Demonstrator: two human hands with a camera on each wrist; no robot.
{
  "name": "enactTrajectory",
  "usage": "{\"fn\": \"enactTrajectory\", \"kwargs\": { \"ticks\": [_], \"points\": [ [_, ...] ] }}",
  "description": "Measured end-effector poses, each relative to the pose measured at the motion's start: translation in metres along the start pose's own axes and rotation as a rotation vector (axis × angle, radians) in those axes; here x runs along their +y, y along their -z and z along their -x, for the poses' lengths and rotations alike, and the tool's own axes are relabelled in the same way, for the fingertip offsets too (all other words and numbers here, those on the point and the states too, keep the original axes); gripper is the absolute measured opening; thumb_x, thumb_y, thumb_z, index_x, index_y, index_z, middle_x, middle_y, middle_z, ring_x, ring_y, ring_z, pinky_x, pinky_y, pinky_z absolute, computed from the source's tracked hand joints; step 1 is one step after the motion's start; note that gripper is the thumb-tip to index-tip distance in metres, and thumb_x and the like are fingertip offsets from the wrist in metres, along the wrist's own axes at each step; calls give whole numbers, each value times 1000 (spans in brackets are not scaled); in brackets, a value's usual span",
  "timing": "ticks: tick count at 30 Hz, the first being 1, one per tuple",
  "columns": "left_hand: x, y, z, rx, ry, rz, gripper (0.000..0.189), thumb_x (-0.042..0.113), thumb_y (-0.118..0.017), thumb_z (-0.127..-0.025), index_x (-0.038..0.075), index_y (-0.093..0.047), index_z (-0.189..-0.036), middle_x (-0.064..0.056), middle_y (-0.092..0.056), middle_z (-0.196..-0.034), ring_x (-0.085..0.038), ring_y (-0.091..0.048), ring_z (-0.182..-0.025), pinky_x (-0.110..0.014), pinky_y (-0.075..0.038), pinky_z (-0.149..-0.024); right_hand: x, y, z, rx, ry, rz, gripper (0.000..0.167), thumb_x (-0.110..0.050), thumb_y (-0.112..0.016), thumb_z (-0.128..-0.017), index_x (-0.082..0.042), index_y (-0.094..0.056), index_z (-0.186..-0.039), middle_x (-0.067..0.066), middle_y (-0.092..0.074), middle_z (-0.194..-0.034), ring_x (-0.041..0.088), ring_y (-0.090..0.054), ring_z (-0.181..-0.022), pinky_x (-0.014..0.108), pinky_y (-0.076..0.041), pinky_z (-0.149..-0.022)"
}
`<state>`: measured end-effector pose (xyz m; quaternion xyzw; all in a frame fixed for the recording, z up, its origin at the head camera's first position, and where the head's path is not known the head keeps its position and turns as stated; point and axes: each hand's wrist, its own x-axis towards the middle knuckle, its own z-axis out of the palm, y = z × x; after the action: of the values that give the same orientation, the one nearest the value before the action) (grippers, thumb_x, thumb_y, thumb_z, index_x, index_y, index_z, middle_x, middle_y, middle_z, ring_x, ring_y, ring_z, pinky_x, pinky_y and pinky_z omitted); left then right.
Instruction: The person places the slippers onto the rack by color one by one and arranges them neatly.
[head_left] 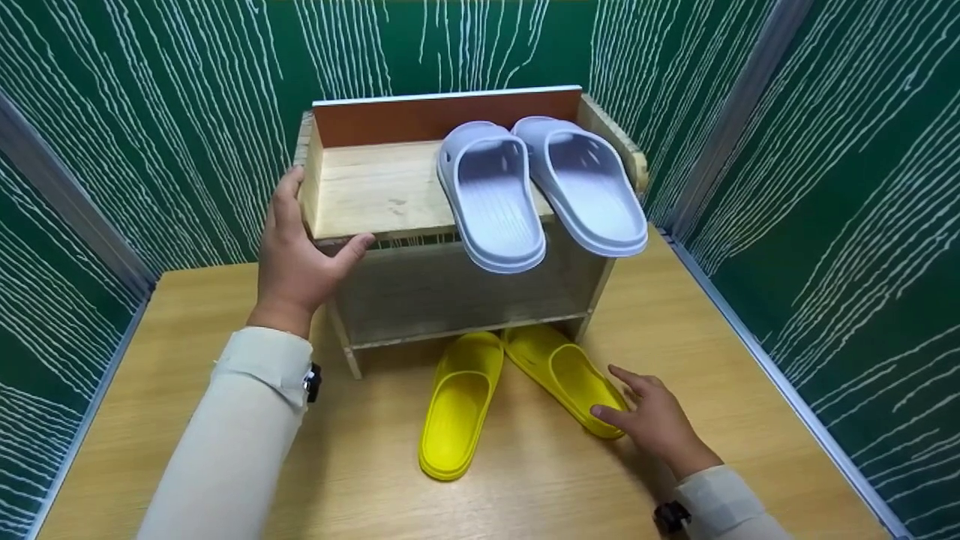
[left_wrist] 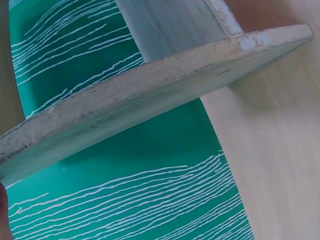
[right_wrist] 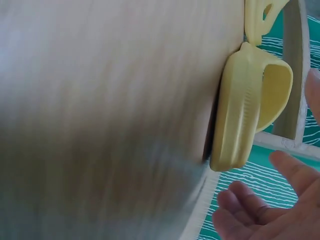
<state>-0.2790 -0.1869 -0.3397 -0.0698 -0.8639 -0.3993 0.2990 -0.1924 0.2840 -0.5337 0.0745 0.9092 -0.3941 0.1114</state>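
Note:
My left hand [head_left: 292, 255] grips the left side of a small wooden shoe rack [head_left: 382, 187], its fingers along the outer side panel and its thumb at the front edge. Two pale lilac clogs [head_left: 501, 202] sit side by side on the rack's top, heels jutting over the front. Below, a left yellow slipper [head_left: 454, 420] and a right yellow slipper [head_left: 577, 379] lie on the table, toes together under the rack and heels splayed. My right hand [head_left: 660, 420] is at the heel of the right yellow slipper, thumb and fingers spread; the right wrist view shows a gap between them.
A wooden tabletop [head_left: 360, 465] carries everything. Green walls [head_left: 840, 247] with white wavy lines stand behind and on both sides, with metal posts [head_left: 739, 112] at the corners. A brown board [head_left: 450, 120] forms the rack's back.

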Motion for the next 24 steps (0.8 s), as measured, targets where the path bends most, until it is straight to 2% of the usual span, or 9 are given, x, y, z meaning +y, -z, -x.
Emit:
{"fn": "enactTrajectory", "kwargs": {
  "ticks": [7, 13, 19, 24],
  "points": [
    [-1, -1, 1, 11, -10, 5, 109, 53, -88, -79, 25, -25, -164, -8, -42, -162, -26, -49, -142, -45, -40, -122, 0, -4, -4, -23, -26, 37, 106, -58, -87, -79, -14, -40, -163, 28, -43, -153, 53, -43, -142, 65, -41, -115],
    [-2, -3, 1, 25, -32, 7, 108, 51, -88, -78, 23, -27, -163, -10, -43, -162, -26, -50, -140, -46, -42, -120, 2, -4, -6, -38, -31, 91, 114, -59, -89, -76, -11, -36, -164, 29, -46, -150, 44, -50, -132, 67, -36, -117],
    [-4, -3, 2, 49, -44, 13, 107, 48, -89, -77, 22, -29, -162, -10, -43, -162, -24, -50, -140, -45, -42, -119, 1, -6, -9, -47, -22, 172, 117, -60, -91, -73, -7, -38, -163, 31, -47, -146, 39, -53, -117, 65, -42, -114],
    [-5, -3, 3, 59, -49, 13, 108, 48, -89, -76, 21, -30, -162, -9, -43, -162, -23, -49, -141, -45, -42, -119, -2, -8, -10, -47, -43, 220, 118, -57, -94, -69, -5, -41, -160, 27, -50, -143, 37, -52, -116, 60, -45, -111]
  ]
}}
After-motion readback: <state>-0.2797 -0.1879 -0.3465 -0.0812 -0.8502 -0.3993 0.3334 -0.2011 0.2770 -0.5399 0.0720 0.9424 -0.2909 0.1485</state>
